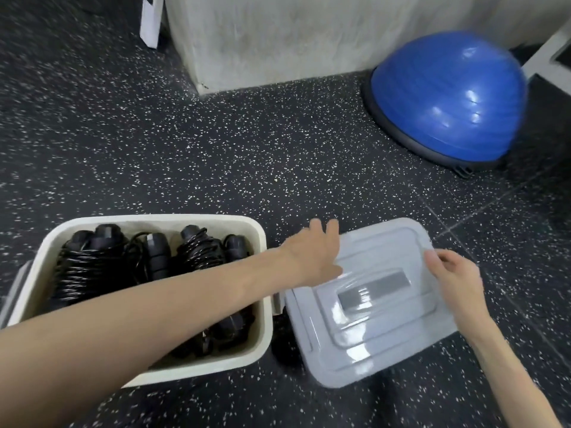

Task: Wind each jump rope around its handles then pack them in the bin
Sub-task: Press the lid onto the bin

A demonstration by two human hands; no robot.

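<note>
A cream bin sits on the floor at lower left. Several black jump ropes, wound around their handles, lie inside it. A grey lid lies just right of the bin, tilted with its left side raised. My left arm crosses over the bin, and my left hand reaches the lid's far left edge with fingers stretched out. My right hand grips the lid's right edge with thumb on top.
A blue half-dome balance trainer stands at the back right on the speckled black rubber floor. A pale concrete block rises at the back centre. A white frame shows at the far right edge.
</note>
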